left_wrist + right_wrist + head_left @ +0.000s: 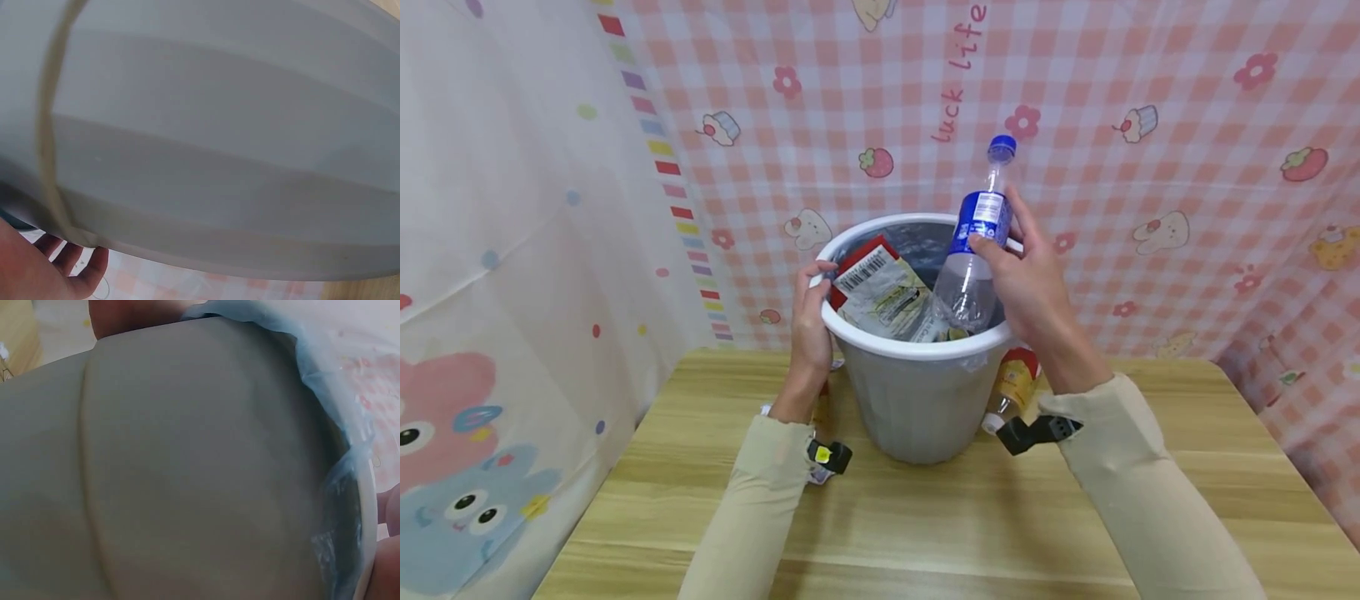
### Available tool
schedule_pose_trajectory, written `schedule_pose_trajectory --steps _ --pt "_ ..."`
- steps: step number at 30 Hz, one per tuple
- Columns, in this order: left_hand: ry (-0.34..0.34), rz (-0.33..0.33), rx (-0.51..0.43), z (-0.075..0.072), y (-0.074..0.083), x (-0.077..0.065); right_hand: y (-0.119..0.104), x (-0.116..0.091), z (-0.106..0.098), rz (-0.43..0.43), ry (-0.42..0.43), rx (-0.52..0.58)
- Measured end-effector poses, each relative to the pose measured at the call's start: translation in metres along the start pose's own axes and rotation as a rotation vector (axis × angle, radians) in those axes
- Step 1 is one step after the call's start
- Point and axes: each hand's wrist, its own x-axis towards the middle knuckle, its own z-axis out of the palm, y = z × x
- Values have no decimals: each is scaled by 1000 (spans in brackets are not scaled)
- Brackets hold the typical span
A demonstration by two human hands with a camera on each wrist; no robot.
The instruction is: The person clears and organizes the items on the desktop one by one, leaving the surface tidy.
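A grey trash can (917, 400) with a white rim stands upright on the table. My left hand (811, 325) grips its rim at the left, fingers curled over the edge; in the left wrist view the fingers (94, 272) lie by the can's ribbed wall (206, 131). My right hand (1033, 279) holds a clear plastic bottle (966, 287) with a blue cap and blue label around its label. The bottle leans over the can's opening, its base below the rim. Inside lies a crumpled food wrapper (880, 292) with a barcode. A plastic bag liner (319, 375) folds over the rim.
To the can's right lies a bottle (1013, 383) with a yellow and red label and a white cap. Small items, partly hidden, lie behind my left forearm. A patterned cloth (1150, 183) hangs behind the wooden table (955, 533), with a white one (550, 208) on the left.
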Motion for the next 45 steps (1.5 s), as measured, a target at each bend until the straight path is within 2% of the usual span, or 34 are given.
schedule_pose_trajectory --steps 6,11,45 --pt "-3 -5 -1 0 0 0 0 -2 -1 -46 -26 -85" --pt "1 -2 2 0 0 0 2 -2 0 -73 -43 -105" --pt "11 9 -32 1 -1 2 2 -3 2 -61 -11 -246"
